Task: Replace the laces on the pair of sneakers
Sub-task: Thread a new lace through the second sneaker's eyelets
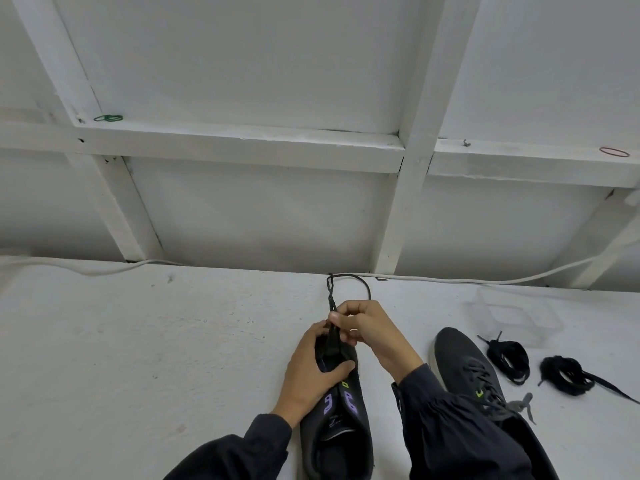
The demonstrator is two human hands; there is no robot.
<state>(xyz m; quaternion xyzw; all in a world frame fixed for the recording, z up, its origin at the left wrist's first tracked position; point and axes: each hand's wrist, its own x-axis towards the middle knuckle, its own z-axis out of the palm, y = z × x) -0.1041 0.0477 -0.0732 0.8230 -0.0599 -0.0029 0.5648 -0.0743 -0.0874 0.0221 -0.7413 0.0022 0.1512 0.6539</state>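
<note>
A dark sneaker (337, 431) with purple eyelet loops lies on the white table in front of me, toe pointing away. My left hand (311, 372) grips its front part, thumb across the tongue. My right hand (363, 329) pinches a black lace (349, 280) just above the toe; the lace loops up toward the table's far edge. A second dark sneaker (467, 368), laced with a grey lace, stands to the right, partly hidden by my right sleeve. Two black lace bundles (509, 356) (564, 374) lie further right.
A clear plastic container (512, 315) sits at the back right of the table (138, 341). A white cable (450, 280) runs along the table's far edge by the white framed wall. A green rubber band (108, 118) and a red one (614, 152) rest on the wall's ledge.
</note>
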